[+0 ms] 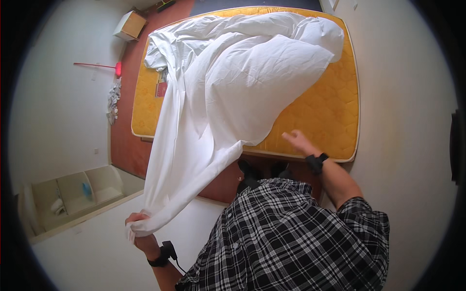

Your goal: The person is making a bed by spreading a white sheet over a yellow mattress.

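Observation:
A large white cloth sheet [247, 80] lies bunched and wrinkled over a yellow quilted mattress [320, 109]. At the lower left my left hand [140, 225] grips one gathered end of the sheet, pulled off the mattress and stretched taut toward me. My right hand [299, 141] hovers over the near right part of the mattress, right of the sheet's edge, with nothing in it and the index finger and thumb apart. A red printed item [161, 89] shows on the mattress beside the sheet's left fold.
Reddish floor [133, 152] surrounds the mattress's left and near sides. A pink broom [118, 68] leans by the left wall, near crumpled litter [113, 98]. A small cabinet [131, 25] stands at the far left. Walled shelves [74, 192] are at lower left; a pale wall [397, 109] borders the right.

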Demonstrator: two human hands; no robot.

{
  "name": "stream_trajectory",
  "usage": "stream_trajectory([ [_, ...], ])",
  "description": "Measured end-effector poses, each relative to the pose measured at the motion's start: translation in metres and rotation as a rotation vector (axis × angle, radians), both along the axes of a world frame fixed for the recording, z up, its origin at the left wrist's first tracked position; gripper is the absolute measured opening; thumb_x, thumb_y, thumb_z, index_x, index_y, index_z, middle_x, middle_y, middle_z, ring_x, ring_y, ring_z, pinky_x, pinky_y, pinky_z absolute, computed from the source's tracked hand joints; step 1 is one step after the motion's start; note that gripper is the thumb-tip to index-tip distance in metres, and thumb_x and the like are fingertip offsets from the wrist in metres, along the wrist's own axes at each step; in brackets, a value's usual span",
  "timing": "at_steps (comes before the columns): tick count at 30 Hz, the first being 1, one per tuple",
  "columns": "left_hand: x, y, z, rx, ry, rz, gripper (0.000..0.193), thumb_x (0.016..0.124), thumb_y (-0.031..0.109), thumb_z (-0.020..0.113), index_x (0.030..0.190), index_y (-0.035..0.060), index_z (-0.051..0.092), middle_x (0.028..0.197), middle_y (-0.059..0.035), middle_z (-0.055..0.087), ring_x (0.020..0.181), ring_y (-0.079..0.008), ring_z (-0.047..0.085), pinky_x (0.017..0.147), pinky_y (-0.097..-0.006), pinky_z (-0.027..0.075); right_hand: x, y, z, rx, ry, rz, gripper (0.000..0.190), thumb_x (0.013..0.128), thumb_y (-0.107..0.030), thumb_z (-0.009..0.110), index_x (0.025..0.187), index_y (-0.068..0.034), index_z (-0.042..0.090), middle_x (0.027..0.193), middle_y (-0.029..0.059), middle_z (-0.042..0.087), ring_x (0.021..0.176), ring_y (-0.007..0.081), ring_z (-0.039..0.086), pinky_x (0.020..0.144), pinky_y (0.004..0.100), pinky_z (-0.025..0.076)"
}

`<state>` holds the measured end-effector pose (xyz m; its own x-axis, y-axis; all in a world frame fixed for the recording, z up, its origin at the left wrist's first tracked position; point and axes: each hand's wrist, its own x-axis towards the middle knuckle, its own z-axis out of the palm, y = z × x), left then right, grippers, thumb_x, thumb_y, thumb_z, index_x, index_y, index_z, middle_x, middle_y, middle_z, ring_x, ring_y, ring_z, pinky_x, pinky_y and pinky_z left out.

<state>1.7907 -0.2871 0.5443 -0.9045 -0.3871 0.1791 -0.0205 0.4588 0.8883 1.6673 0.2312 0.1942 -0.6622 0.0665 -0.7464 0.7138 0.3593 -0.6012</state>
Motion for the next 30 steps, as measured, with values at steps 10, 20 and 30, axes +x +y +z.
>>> stream_trajectory([
  [10, 0.004, 0.076, 0.078, -0.248, -0.303, -0.296, 0.029, 0.094, 0.026, 0.059, 0.08, 0.0002, 0.06, 0.079, -0.0147, 0.067, 0.072, -0.0239, 0.066, 0.065, -0.0358, 0.053, -0.013, -0.156, 0.097, -1.113, -0.8, -0.426, 0.124, 0.08, -0.08, 0.058, 0.156, 0.003, 0.005, 0.152, 0.0253, 0.032, 0.141, 0.0381, 0.035, 0.115, 0.0559, 0.031],
  [20, -0.011, 0.097, 0.105, -0.476, -0.168, -0.277, 0.023, 0.087, 0.018, 0.069, 0.088, -0.0046, 0.064, 0.082, -0.013, 0.066, 0.071, -0.0216, 0.063, 0.063, -0.0337, 0.049, -0.005, -0.193, 0.018, -0.681, -0.502, -0.331, 0.024, 0.095, -0.016, 0.057, 0.114, -0.003, 0.062, 0.107, 0.0116, 0.069, 0.09, 0.028, 0.069, 0.082, 0.0459, 0.058],
  [30, -0.078, 0.147, 0.025, 0.097, -0.571, -0.609, 0.014, 0.093, 0.007, 0.059, 0.088, -0.0019, 0.068, 0.072, -0.0077, 0.066, 0.062, -0.0155, 0.061, 0.058, -0.0282, 0.047, 0.063, 0.119, 0.077, -0.375, 0.358, -1.203, 0.032, 0.102, -0.021, 0.044, 0.119, 0.004, 0.056, 0.113, 0.0182, 0.065, 0.103, 0.0314, 0.067, 0.092, 0.0462, 0.055],
])
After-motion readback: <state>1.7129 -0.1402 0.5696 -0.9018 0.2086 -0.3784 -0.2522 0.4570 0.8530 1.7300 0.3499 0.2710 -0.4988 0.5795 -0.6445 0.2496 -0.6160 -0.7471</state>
